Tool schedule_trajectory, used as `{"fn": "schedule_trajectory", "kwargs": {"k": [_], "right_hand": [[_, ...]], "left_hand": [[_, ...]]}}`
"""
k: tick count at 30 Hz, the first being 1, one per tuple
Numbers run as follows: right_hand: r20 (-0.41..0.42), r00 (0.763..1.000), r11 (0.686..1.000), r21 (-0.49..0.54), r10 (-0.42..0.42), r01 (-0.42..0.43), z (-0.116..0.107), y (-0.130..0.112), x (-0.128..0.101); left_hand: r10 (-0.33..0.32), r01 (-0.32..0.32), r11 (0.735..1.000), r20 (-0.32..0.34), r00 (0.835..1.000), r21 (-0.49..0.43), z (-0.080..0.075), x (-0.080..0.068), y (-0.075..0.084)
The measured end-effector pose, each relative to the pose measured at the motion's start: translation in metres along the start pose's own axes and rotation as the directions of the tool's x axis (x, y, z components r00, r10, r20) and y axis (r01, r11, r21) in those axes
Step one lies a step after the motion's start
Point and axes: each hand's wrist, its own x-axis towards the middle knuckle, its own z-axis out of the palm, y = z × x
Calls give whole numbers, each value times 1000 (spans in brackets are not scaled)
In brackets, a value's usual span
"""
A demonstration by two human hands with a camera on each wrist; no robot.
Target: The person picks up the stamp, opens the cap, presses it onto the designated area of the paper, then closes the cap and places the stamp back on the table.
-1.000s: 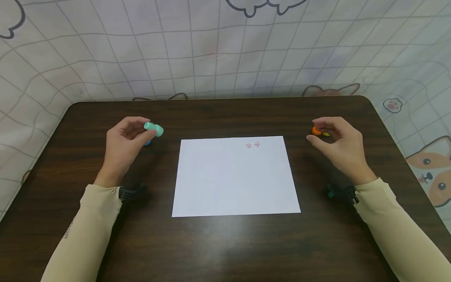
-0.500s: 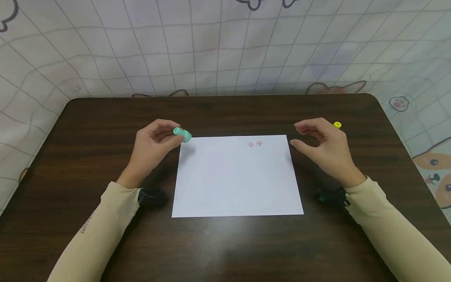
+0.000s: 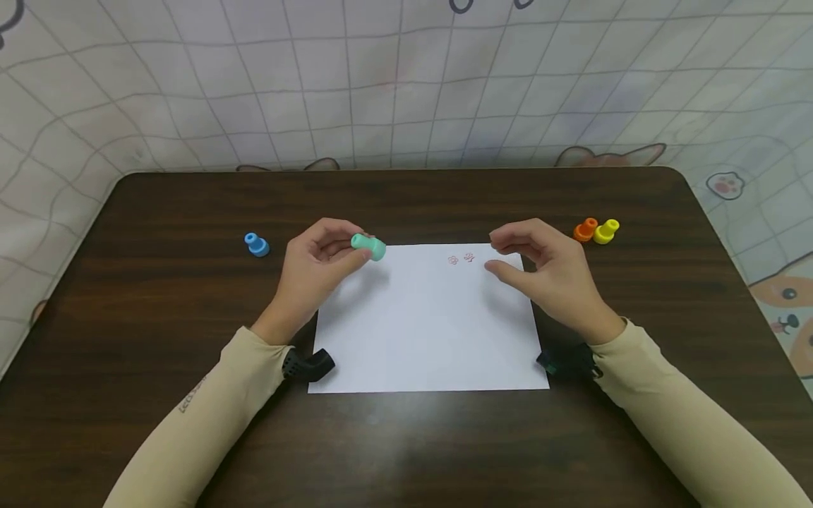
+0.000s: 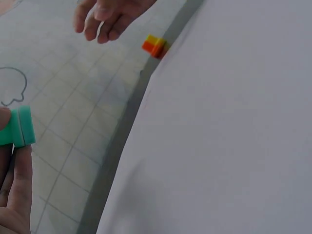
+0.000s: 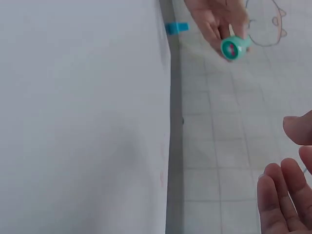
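Head view shows your left hand pinching a mint-green stamp between thumb and fingertips, held tilted just above the far left corner of the white paper; your right hand hangs over the paper's far right corner with fingers loosely curled and nothing in them; two small red prints sit on the paper near its far edge, just left of that hand; the paper lies at the middle of the dark wooden table; a blue stamp stands on the table toward its left edge, well apart from your left hand; an orange stamp and a yellow stamp stand touching side by side toward the table's right edge, beyond your right hand.

Left wrist view shows the mint-green stamp at the frame's left edge, with your fingers against it; the paper fills the right side; your right hand shows at the top, fingers relaxed, with the orange and yellow stamps beside it.

Right wrist view shows your left hand gripping the mint-green stamp, its round face with a reddish pad turned toward the camera; the blue stamp lies beyond the paper; your right fingertips sit at the lower right, holding nothing.
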Motion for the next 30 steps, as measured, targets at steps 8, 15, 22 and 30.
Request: {"fn": "schedule_trajectory", "kwargs": {"k": [8, 15, 22, 30], "right_hand": [[44, 999, 999, 47, -8, 6, 12, -7, 2], [63, 998, 993, 122, 3, -10, 20, -10, 0], [80, 997, 982, 187, 9, -24, 26, -14, -3], [98, 995, 978, 206, -1, -19, 30, -19, -6]], "left_hand": [[4, 0, 997, 59, 998, -73, 26, -5, 6], [-10, 24, 988, 95, 995, -152, 44, -8, 5], [-55, 77, 972, 106, 993, -221, 52, -13, 9], [-103, 129, 966, 124, 987, -226, 63, -19, 12]]}}
